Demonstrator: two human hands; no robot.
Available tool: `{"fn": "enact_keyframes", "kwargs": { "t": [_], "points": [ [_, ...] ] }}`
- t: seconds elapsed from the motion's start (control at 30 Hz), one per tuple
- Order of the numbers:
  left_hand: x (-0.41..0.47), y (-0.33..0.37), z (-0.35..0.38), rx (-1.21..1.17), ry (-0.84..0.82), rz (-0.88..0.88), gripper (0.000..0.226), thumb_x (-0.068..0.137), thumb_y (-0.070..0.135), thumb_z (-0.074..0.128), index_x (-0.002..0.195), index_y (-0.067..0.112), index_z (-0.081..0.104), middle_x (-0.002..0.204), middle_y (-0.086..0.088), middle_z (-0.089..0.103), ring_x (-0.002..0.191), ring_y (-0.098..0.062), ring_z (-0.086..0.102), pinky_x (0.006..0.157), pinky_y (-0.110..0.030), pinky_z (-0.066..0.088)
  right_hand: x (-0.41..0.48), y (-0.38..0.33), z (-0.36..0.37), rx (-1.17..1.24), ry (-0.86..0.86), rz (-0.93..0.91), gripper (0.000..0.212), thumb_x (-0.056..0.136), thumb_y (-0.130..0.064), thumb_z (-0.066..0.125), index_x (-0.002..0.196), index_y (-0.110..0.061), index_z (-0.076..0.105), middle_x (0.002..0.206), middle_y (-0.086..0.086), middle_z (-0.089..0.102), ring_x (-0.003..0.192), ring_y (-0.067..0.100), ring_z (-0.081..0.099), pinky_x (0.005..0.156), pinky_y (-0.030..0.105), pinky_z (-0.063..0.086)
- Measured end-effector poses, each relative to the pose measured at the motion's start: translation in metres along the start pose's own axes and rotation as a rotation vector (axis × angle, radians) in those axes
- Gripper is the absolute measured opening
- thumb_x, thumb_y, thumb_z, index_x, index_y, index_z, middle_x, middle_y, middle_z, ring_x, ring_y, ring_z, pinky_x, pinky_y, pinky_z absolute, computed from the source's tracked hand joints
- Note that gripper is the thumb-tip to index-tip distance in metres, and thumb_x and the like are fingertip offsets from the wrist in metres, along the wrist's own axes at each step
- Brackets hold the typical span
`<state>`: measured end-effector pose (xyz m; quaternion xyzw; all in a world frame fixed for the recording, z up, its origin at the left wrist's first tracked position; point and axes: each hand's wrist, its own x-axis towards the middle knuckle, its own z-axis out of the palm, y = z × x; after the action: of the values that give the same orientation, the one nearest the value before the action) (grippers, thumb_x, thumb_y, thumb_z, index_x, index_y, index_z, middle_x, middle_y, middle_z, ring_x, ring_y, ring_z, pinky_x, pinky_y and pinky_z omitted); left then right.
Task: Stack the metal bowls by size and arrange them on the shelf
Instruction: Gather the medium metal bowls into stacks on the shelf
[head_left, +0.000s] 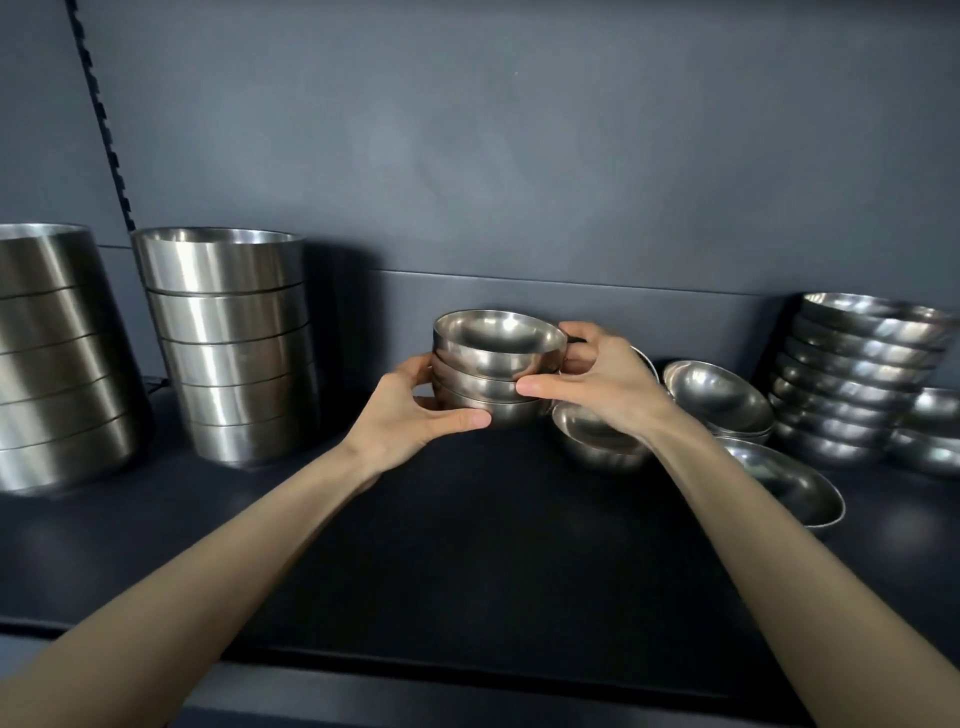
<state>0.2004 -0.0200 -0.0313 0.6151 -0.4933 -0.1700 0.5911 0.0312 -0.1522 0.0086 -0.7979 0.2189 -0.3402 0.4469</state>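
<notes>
Your left hand (410, 410) and your right hand (608, 384) both grip the small stack of bowls (493, 364), with fingers and thumbs curled round its sides. The stack has three bowls, one sitting inside the next, and the top one shows its shiny inside. It is low over the middle of the dark shelf (467, 545); you cannot tell if it touches. Just to the right lie at least three loose bowls (717, 395), open side up. Farther right stands a tall stack of wide bowls (857, 374). On the left stand two tall stacks of big bowls (223, 343).
</notes>
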Motion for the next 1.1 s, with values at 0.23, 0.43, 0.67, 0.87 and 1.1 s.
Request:
{"fn": "enact_keyframes", "kwargs": {
  "t": [0.23, 0.43, 0.67, 0.87, 1.1],
  "points": [
    [0.015, 0.029, 0.051, -0.034, -0.067, 0.02, 0.065, 0.065, 0.017, 0.086, 0.118, 0.02, 0.049, 0.113, 0.011, 0.058, 0.085, 0.001, 0.068, 0.079, -0.014, 0.052, -0.02, -0.005, -0.059, -0.031, 0.112, -0.02, 0.047, 0.062, -0.01, 0.087, 0.099, -0.02, 0.059, 0.074, -0.009, 0.074, 0.075, 0.006, 0.07, 0.08, 0.024, 0.057],
    [0.018, 0.028, 0.096, -0.041, -0.049, -0.02, 0.06, 0.065, 0.013, 0.085, 0.116, 0.012, 0.053, 0.101, 0.013, 0.059, 0.082, 0.008, 0.061, 0.064, -0.003, 0.046, -0.029, 0.011, -0.093, -0.056, 0.123, 0.027, 0.048, 0.061, -0.014, 0.089, 0.095, -0.026, 0.058, 0.077, -0.009, 0.074, 0.077, 0.006, 0.07, 0.075, 0.021, 0.054],
    [0.02, 0.017, 0.119, 0.012, -0.031, -0.049, 0.047, 0.064, 0.015, 0.086, 0.104, 0.016, 0.061, 0.094, 0.011, 0.068, 0.088, 0.003, 0.063, 0.079, -0.014, 0.05, -0.03, 0.036, -0.105, -0.01, 0.11, 0.048, 0.053, 0.061, -0.009, 0.089, 0.105, -0.017, 0.059, 0.085, -0.003, 0.074, 0.078, 0.007, 0.07, 0.075, 0.018, 0.053],
    [0.021, 0.001, 0.122, 0.065, -0.026, -0.055, 0.066, 0.061, 0.024, 0.088, 0.119, 0.015, 0.058, 0.111, 0.008, 0.065, 0.105, 0.003, 0.057, 0.095, -0.017, 0.041, -0.027, 0.057, -0.101, 0.025, 0.1, 0.059, 0.051, 0.064, -0.005, 0.087, 0.103, -0.017, 0.056, 0.087, 0.0, 0.073, 0.071, 0.0, 0.068, 0.068, 0.01, 0.05],
    [0.024, -0.01, 0.122, 0.084, -0.037, -0.056, 0.073, 0.06, 0.027, 0.088, 0.123, 0.018, 0.054, 0.117, 0.005, 0.062, 0.114, -0.003, 0.052, 0.1, -0.02, 0.039, -0.022, 0.071, -0.1, 0.007, 0.092, 0.058, 0.068, 0.059, -0.012, 0.09, 0.118, -0.003, 0.056, 0.089, 0.002, 0.075, 0.083, 0.009, 0.071, 0.079, 0.021, 0.053]
  ]
}}
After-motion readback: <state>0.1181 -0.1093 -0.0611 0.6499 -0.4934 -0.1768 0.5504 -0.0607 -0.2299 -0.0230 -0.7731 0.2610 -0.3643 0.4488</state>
